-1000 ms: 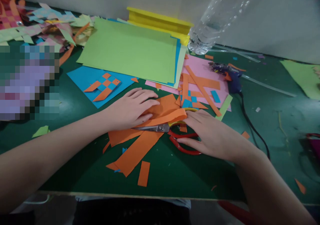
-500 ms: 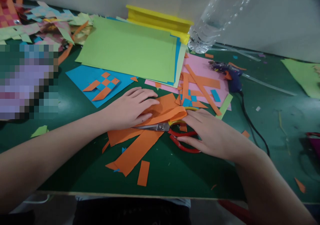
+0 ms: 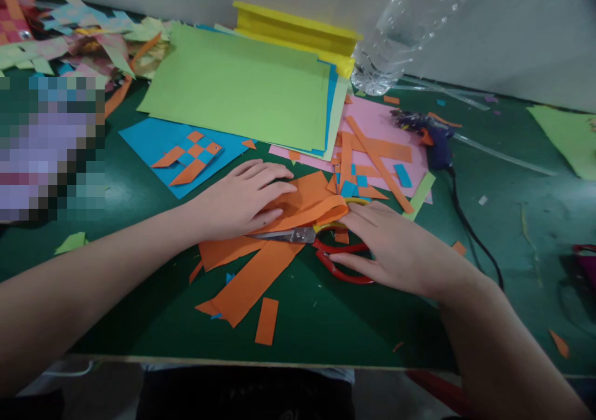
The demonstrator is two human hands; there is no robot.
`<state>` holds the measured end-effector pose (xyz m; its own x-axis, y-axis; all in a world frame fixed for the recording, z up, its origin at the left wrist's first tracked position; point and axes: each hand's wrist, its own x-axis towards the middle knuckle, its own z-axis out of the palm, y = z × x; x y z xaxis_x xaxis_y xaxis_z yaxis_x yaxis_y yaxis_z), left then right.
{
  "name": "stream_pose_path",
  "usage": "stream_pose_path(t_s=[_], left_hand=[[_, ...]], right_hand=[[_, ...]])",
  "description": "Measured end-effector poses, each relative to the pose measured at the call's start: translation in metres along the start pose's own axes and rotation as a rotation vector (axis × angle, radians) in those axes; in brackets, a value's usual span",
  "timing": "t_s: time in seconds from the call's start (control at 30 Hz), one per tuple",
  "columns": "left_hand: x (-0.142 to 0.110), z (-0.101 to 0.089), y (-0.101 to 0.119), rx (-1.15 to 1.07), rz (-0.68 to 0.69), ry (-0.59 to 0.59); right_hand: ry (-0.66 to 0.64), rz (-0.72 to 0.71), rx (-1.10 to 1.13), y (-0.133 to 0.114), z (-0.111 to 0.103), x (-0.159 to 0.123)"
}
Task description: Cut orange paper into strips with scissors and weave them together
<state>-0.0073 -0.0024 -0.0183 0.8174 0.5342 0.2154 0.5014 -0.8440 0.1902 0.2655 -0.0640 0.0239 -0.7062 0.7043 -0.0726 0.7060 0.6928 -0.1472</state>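
Observation:
My left hand point(image 3: 246, 199) lies with fingers apart on orange paper point(image 3: 307, 190) in the middle of the table. A folded orange strip point(image 3: 326, 212) runs from under it and curls into a loop near my right hand. My right hand point(image 3: 391, 246) is closed on the red and yellow handles of scissors point(image 3: 302, 235), thumb at the red handle, fingers at the yellow one. The blades point left toward my left hand, beside the folded strip; their tips rest over orange paper. A wide orange strip point(image 3: 261, 283) and a small orange rectangle point(image 3: 267, 322) lie nearer me.
A woven blue-and-orange paper fish point(image 3: 190, 156) lies on blue paper point(image 3: 153, 137). Behind are green sheets point(image 3: 242, 91), a yellow holder point(image 3: 298, 31) and a plastic bottle point(image 3: 382, 59). To the right is a glue gun point(image 3: 435, 143) with its cord. A pixelated area covers the left side.
The view has shifted very slightly. Both hands, the scissors and the orange paper keep nearly the same places.

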Motion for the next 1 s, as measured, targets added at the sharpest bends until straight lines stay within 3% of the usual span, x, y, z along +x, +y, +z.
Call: stream_pose_path(t_s=[1.0], left_hand=[[0.0007,-0.0027,-0.0001,-0.013,-0.010,-0.031]], right_hand=[[0.003,0.017,-0.025,-0.0002,0.0033,0.0004]])
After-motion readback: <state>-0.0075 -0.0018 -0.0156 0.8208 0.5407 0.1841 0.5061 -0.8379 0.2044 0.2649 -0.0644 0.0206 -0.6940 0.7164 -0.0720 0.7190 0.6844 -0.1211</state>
